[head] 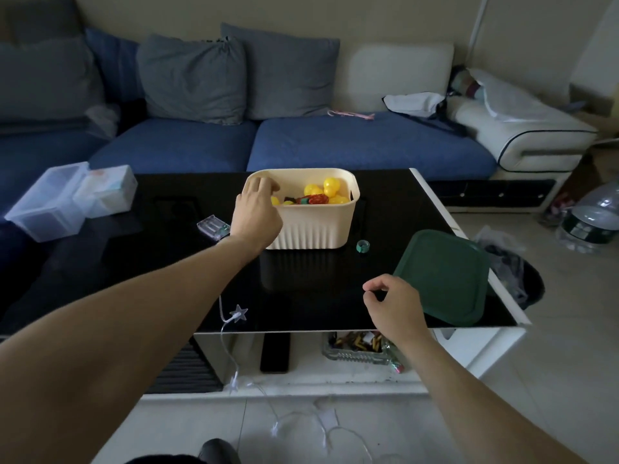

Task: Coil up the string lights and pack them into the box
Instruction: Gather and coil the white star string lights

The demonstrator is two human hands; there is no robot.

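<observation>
At frame centre, the cream ribbed box (313, 226) holds yellow balls (322, 190). The left hand (258, 212) curls over its rim. Clear star-shaped string lights (238, 314) trail to the lower floor. The right hand (393, 306) pinches, seemingly nothing.

No readable text, label, brand, number or sign appears anywhere in this view. The dim light and the distance leave every surface that could bear print too blurred to tell letters from pattern.
</observation>
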